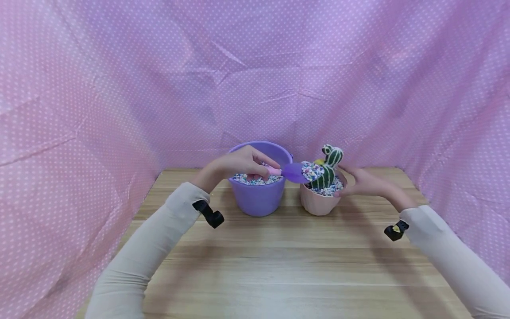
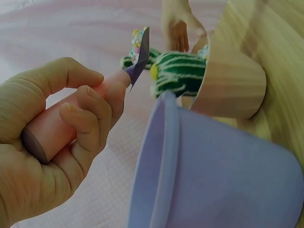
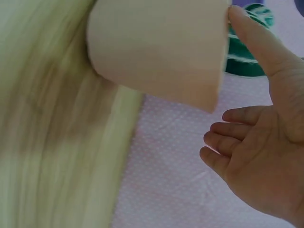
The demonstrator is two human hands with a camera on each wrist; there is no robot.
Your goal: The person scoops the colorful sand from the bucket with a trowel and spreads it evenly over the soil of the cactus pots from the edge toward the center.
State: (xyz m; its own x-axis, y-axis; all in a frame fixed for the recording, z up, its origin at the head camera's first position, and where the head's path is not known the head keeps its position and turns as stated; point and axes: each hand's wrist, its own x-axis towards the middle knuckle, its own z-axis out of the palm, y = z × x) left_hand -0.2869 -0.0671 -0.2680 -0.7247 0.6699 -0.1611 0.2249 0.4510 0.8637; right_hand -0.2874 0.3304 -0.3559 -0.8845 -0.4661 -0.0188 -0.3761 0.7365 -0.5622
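Note:
My left hand (image 1: 244,162) grips the pink handle of a small trowel (image 1: 292,173). Colourful pebbles (image 1: 312,171) lie on its purple blade, which reaches over the near-left side of a pale pink pot (image 1: 318,203). In that pot stands a green, white-striped cactus (image 1: 322,179) with a yellow bump, more pebbles around its base. At the pot's right, my right hand (image 1: 365,182) touches the rim with its thumb; in the right wrist view its other fingers (image 3: 228,142) stay apart from the pot. The left wrist view shows the trowel handle (image 2: 61,124) held within the curled fingers.
A purple bucket (image 1: 258,199) holding more pebbles stands left of the pot, beneath my left hand. Both containers rest near the back of the wooden table (image 1: 271,266). Pink dotted cloth (image 1: 255,88) hangs behind and at both sides.

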